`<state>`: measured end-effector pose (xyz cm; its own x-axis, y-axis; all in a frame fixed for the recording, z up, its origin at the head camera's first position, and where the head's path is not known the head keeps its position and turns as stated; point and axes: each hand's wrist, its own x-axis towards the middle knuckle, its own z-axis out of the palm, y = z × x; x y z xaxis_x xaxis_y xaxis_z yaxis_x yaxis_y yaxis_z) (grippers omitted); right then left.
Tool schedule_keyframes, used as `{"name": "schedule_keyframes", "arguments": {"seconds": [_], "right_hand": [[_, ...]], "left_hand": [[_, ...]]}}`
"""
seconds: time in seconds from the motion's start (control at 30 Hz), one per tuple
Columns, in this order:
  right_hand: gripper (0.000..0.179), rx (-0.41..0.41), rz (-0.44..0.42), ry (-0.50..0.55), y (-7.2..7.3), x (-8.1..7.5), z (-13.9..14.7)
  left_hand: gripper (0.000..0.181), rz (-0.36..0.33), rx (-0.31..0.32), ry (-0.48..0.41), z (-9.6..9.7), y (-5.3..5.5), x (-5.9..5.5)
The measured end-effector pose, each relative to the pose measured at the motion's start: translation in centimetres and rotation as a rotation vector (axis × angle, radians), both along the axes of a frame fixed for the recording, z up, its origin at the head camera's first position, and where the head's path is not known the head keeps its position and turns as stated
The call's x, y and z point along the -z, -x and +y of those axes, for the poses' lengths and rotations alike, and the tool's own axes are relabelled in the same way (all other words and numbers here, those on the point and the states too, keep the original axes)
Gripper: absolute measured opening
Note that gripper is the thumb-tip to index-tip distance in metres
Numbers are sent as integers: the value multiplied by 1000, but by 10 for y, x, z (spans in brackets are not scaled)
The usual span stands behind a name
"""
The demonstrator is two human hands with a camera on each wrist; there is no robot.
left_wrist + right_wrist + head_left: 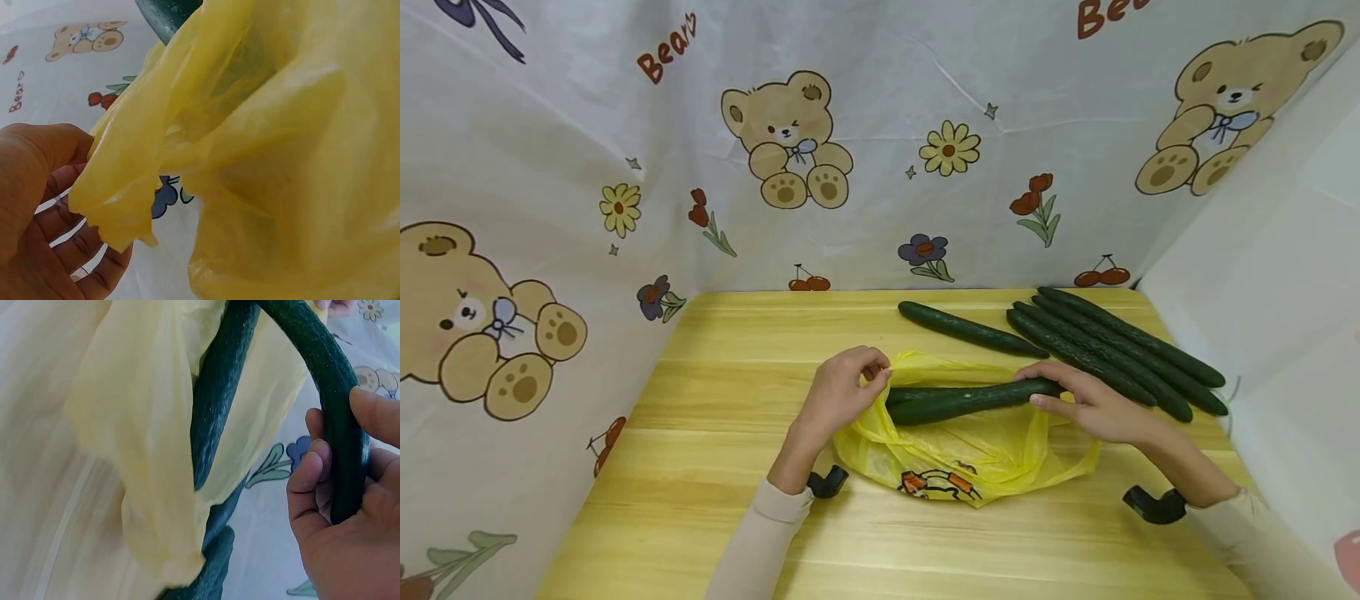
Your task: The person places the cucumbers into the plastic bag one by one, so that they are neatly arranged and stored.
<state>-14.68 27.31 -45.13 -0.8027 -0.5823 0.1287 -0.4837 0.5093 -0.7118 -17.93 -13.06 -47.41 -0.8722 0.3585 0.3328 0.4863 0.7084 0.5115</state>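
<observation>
At the left edge of a yellow plastic bag [940, 467], my left hand [848, 390] pinches the rim between thumb and fingers. My right hand [1093, 404] grips one end of a dark green cucumber [962, 406], whose other end lies inside the bag's mouth. Behind it, a second cucumber [913, 393] shows inside the bag. The right wrist view has the held cucumber [340, 425] between thumb and curled fingers, with the other cucumber [222, 400] within the bag's folds. In the left wrist view, the bag [131, 181] covers part of the left fingers.
One cucumber [970, 329] lies alone behind the bag. Several more cucumbers [1120, 354] lie side by side at the back right of the wooden table [700, 467]. A bear-print cloth [880, 167] hangs behind, and a white wall [1270, 275] stands on the right.
</observation>
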Motion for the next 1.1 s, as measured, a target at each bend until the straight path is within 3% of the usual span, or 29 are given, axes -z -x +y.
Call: {"name": "schedule_keyframes", "arguments": {"seconds": [0.2,0.53,0.73,0.87,1.0,1.1], "right_hand": [[32,-31,28,-27,7,2,-19],[31,-48,-32,-56,15,3,-40],[30,-79,0,-63,19,2,-51],[30,-84,86,-92,20,4,-56],[31,-61,249,-188,19,3,-60],[33,-39,319,-270,18,0,-61]], "left_hand": [[4,5,0,-4,0,0,-1],[5,-2,-9,-12,0,-1,-3],[5,-14,-10,-10,-1,-1,-3],[5,-17,-10,-18,-1,-2,-2],[4,-11,-6,-18,0,0,-1],[4,-9,-7,-13,0,0,0]]}}
